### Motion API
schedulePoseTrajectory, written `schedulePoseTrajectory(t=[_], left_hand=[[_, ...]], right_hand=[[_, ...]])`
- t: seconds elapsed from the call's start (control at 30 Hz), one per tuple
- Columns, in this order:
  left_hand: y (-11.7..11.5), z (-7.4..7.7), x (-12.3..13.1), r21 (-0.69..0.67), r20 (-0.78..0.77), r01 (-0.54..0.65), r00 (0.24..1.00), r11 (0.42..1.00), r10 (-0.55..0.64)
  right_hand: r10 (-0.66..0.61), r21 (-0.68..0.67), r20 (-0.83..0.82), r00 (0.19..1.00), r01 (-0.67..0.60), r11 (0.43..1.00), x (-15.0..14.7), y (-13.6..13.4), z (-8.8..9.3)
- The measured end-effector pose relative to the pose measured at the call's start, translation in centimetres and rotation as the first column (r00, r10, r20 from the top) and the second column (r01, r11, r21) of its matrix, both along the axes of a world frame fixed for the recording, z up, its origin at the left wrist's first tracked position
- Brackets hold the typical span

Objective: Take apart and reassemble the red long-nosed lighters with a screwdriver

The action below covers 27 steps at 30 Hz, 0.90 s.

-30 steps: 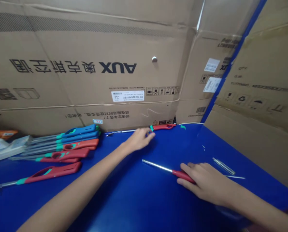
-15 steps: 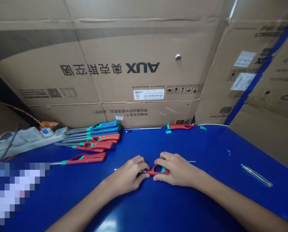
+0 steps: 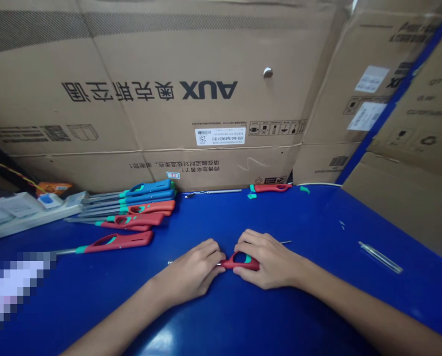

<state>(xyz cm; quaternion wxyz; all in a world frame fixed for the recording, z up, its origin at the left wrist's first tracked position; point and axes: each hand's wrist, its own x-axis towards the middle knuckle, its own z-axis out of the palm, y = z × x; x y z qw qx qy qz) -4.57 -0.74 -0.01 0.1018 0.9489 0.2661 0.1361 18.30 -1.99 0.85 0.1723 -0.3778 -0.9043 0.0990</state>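
A red lighter (image 3: 249,266) with a green trigger lies low over the blue table, held between both hands. My right hand (image 3: 268,260) is closed around its red handle, with the finger opening showing beside the thumb and fingertips. My left hand (image 3: 196,271) pinches the thin metal rod where it enters the handle. The rod's silvery coiled end (image 3: 170,262) sticks out past the left hand. Most of the rod is hidden under the left fingers. Behind the right hand, the tip of a thin metal rod (image 3: 287,242) shows.
Several blue, orange and red long lighters (image 3: 150,220) lie at the left, near a white power strip (image 3: 31,220). A red handle shell (image 3: 271,188) and a metal tube (image 3: 224,191) lie along the cardboard wall (image 3: 150,113). Clear plastic strips (image 3: 380,257) lie at right.
The view has turned a little right and down, so the table things appear farther left. Both hands keep their hold on the lighter, with almost no shift between them.
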Motion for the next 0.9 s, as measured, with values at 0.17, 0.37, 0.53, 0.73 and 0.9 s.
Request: schedulePoseTrajectory(t=[0.17, 0.37, 0.53, 0.73, 0.9], left_hand=[[0.0, 0.4, -0.1, -0.061, 0.007, -0.021, 1.0, 0.998, 0.022], [0.4, 0.6, -0.5, -0.162, 0.0, -0.075, 0.997, 0.984, 0.076], [0.5, 1.0, -0.8, -0.183, 0.043, -0.044, 0.998, 0.982, 0.052], [0.6, 1.1, -0.8, -0.13, 0.08, -0.017, 0.996, 0.991, 0.028], [0.6, 1.5, -0.9, -0.102, 0.051, -0.028, 0.998, 0.994, 0.034]], right_hand=[[0.027, 0.02, -0.058, 0.998, -0.026, 0.999, 0.1, -0.1, 0.3], [0.016, -0.01, -0.172, 0.985, -0.018, 1.0, 0.3, 0.1, 1.4], [-0.142, -0.052, -0.354, 0.924, 0.132, 0.99, 1.5, 1.2, 1.8], [-0.312, -0.289, -0.454, 0.835, 0.193, 0.938, 1.9, 1.7, 1.8], [-0.281, -0.326, -0.363, 0.888, 0.161, 0.931, 1.5, 1.0, 1.7]])
